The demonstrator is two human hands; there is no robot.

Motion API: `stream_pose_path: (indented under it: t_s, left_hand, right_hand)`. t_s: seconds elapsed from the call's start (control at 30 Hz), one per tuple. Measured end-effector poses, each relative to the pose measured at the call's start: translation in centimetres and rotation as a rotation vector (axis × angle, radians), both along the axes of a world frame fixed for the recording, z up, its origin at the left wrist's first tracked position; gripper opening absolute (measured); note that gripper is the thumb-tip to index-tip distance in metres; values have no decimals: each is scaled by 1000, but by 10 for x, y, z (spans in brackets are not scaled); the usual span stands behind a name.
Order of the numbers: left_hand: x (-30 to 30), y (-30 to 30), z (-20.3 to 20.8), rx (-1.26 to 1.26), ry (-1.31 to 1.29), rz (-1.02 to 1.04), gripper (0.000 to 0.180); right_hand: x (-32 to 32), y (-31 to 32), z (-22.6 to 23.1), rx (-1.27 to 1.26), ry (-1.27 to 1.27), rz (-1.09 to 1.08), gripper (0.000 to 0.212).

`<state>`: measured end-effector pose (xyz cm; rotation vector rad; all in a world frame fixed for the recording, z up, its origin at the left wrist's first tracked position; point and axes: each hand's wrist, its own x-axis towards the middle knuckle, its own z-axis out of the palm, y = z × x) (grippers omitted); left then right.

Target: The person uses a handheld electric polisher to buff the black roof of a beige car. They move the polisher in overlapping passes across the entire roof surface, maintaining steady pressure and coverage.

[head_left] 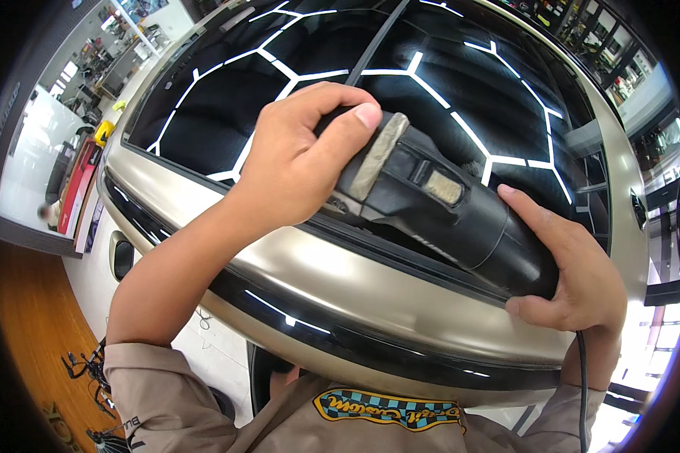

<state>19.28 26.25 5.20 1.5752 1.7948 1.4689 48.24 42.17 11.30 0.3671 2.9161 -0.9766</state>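
Note:
A black corded power tool with a rounded barrel body, probably a car polisher (461,226), lies slantwise across the view above the car's edge. My left hand (295,158) wraps over its head end, thumb along the top beside a worn grey-beige strip. Around the rear end of the barrel curls my right hand (578,264), fingers and thumb on opposite sides. The tool's underside is hidden, so I cannot tell whether it touches the car. Beyond it spreads a glossy black car panel (325,121), mirroring white hexagon-shaped lights.
Champagne-gold bodywork (295,268) borders the black panel, with a shiny black strip (332,332) nearer me. The tool's power cord (582,392) hangs by my right forearm. A side mirror (122,258) juts out at the left. Farther left are a wooden floor (34,302) and cluttered shop benches.

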Motion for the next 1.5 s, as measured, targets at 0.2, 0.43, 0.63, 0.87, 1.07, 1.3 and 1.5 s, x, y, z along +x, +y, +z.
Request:
stream_pose_path:
  t_s: [0.2,0.43,0.63,0.87,1.07,1.3,1.5]
  left_hand:
    - [4,-5,0,-19,-55,42,31]
    - [-3,-10,-2,41,-211,117,28]
    - [-4,-14,-7,76,-185,95,28]
    - [-2,-15,-6,70,-199,88,29]
    - [-10,-19,-4,6,-100,59,30]
    - [-8,-17,-7,64,-164,100,32]
    - [-12,-16,-6,30,-56,83,29]
  right_hand:
    - [2,9,-2,-13,87,129,103]
    - [-8,-7,13,101,-87,65,97]
    - [-8,-25,10,153,-78,20,97]
    - [-5,-25,8,165,-74,48,95]
    - [-10,-30,10,146,-96,28,96]
    - [-12,-34,7,183,-27,10,97]
    - [-13,-34,10,212,-42,-2,98]
